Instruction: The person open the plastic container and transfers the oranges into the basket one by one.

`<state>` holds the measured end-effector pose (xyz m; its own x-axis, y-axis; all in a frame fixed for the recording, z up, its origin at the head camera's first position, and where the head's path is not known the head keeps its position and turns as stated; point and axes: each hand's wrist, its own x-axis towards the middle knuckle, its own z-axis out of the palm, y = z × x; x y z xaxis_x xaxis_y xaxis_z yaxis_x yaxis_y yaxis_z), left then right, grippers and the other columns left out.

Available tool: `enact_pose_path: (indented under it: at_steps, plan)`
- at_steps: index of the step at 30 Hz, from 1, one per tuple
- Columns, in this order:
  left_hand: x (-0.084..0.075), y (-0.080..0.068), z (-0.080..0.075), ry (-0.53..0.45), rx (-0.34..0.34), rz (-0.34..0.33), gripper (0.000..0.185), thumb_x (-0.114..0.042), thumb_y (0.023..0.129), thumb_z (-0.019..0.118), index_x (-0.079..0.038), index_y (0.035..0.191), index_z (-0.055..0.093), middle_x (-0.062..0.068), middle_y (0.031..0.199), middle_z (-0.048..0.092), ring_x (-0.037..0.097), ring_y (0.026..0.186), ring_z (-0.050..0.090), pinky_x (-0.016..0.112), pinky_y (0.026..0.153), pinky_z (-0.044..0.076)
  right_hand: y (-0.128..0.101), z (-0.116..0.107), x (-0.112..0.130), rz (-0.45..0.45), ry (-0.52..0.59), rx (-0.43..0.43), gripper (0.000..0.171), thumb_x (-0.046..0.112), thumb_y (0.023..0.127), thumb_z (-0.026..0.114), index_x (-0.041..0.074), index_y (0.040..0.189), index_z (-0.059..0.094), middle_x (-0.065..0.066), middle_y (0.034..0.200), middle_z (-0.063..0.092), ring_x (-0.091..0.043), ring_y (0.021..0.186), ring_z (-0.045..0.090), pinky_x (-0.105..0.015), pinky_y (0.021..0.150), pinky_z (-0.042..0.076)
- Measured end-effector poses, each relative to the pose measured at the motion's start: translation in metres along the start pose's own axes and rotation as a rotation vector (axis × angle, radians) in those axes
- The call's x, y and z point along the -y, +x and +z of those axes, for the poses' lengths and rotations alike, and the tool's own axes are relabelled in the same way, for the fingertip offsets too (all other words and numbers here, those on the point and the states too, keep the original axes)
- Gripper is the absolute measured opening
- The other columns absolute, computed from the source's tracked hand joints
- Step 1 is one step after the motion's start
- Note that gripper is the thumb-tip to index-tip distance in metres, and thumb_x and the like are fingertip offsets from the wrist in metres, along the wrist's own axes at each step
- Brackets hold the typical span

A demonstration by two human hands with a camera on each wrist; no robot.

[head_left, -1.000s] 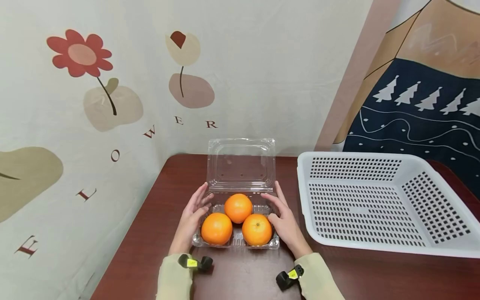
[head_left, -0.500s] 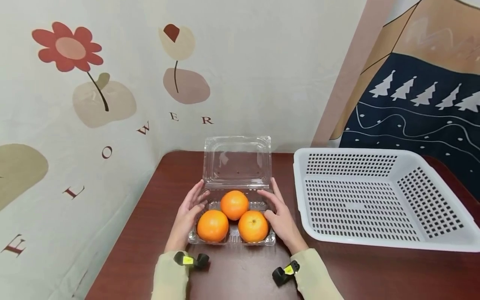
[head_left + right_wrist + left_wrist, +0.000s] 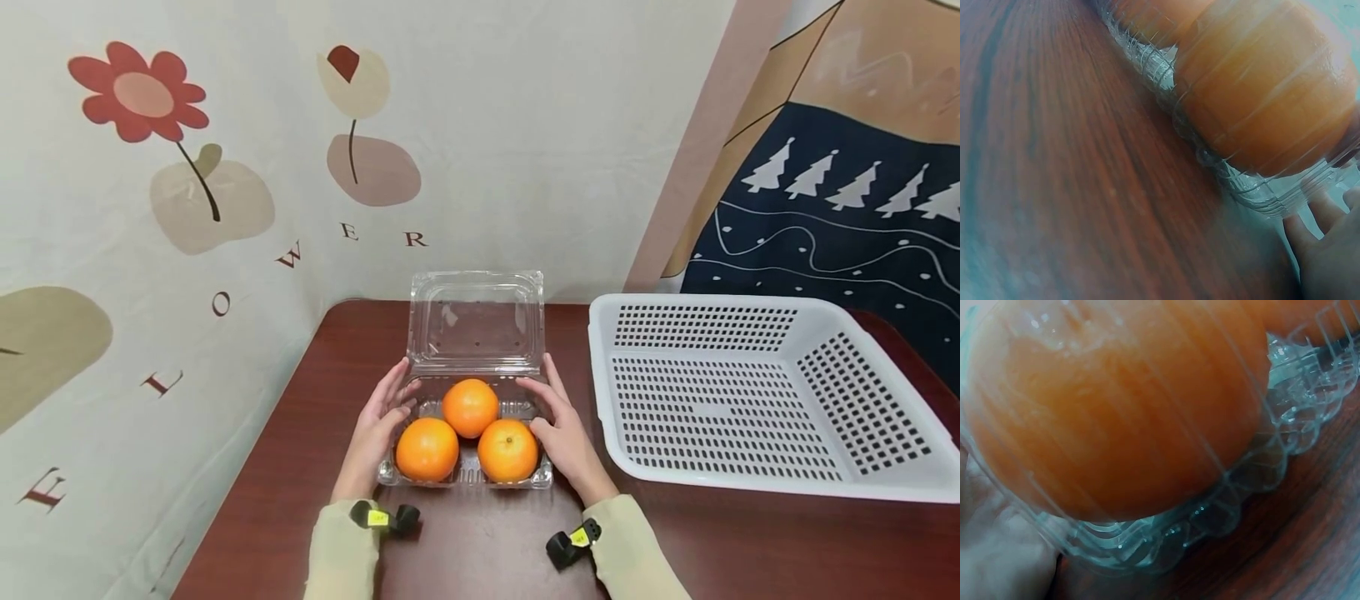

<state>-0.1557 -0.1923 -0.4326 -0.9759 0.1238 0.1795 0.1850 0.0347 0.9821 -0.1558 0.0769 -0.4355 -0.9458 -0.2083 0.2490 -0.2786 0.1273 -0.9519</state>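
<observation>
Your dark reddish-brown wooden counter (image 3: 697, 542) meets a cream wall hanging printed with flowers (image 3: 187, 167) at 10 o'clock and a navy tree-patterned hanging (image 3: 840, 208) at 2 o'clock. The clear plastic clamshell box (image 3: 475, 321), lid raised, sits at centre holding three round oranges (image 3: 469, 407). Your left hand (image 3: 377, 429) and right hand (image 3: 562, 429) press its sides with relaxed, nearly straight fingers. A white perforated plastic basket (image 3: 750, 467) lies at 3 o'clock, cut off at the frame edge. Both wrist views are blurred.

Dark wooden table (image 3: 315, 392) against a flower-patterned wall hanging (image 3: 187, 167) (lettered FLOWER), evenly lit
</observation>
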Motion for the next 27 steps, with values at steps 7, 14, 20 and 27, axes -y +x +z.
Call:
enact_pose_path:
  at_steps: [7,14,20,27]
  plan:
    - [-0.0069,-0.0002,0.0031,-0.048,-0.012,-0.033,0.059,0.012,0.087,0.034,-0.009,0.142,0.022,0.008,0.146,0.021,0.033,0.126,0.03,0.033,0.1,0.032,-0.0002,-0.0001,-0.0007,0.017,0.004,-0.002,0.055,-0.013,0.076,0.042,0.014,0.123,0.052,0.007,0.148,0.005,-0.02,0.133,0.019,-0.044,0.101,0.028]
    - [-0.0068,0.0004,0.0049,-0.079,-0.02,-0.055,0.06,0.013,0.086,0.034,-0.009,0.141,0.022,0.006,0.146,0.022,0.033,0.127,0.029,0.049,0.102,0.021,-0.0003,-0.0007,-0.0025,0.029,0.004,0.0,0.055,-0.011,0.075,0.042,0.013,0.123,0.052,0.007,0.148,0.003,-0.02,0.133,0.019,-0.045,0.101,0.027]
    - [-0.0073,-0.0002,0.0055,-0.091,-0.014,-0.056,0.062,0.014,0.086,0.033,-0.01,0.142,0.021,0.004,0.146,0.021,0.032,0.127,0.029,0.049,0.102,0.02,0.0002,-0.0007,-0.0038,0.023,0.034,0.004,0.054,-0.013,0.075,0.041,0.011,0.123,0.052,0.007,0.148,0.003,-0.022,0.13,0.026,-0.046,0.1,0.029]
    - [-0.0076,-0.0003,0.0041,-0.077,-0.011,-0.054,0.062,0.013,0.087,0.033,-0.012,0.143,0.02,0.003,0.147,0.021,0.031,0.127,0.029,0.045,0.103,0.022,0.0014,-0.0002,-0.0023,0.028,0.039,0.015,0.052,-0.014,0.076,0.041,0.005,0.123,0.052,0.007,0.148,0.002,-0.024,0.129,0.027,-0.048,0.099,0.029]
